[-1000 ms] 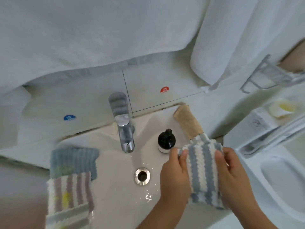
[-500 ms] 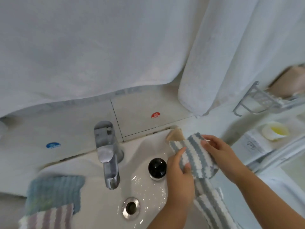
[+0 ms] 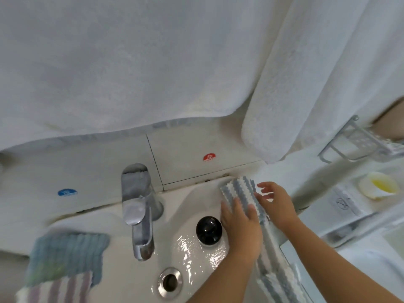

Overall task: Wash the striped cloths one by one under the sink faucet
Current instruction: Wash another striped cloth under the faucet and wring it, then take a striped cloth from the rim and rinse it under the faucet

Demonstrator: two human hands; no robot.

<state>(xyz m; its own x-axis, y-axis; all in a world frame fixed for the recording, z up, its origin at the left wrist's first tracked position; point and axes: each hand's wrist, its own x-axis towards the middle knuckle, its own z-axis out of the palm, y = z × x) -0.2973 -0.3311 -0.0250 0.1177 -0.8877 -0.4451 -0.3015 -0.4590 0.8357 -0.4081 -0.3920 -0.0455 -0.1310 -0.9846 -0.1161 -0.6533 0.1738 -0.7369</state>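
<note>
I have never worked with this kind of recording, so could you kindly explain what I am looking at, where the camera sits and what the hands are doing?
There is no machine here: a person wears one wide-angle camera on the head, looking down at their own hands over a bathroom sink. The left hand presses with fairly straight fingers on a grey and white striped cloth laid along the sink's right rim. The right hand is open beside that cloth, at its far edge. A faucet, a drain and a black-capped bottle are in view. More cloths lie on the left rim. White towels hang above.
</note>
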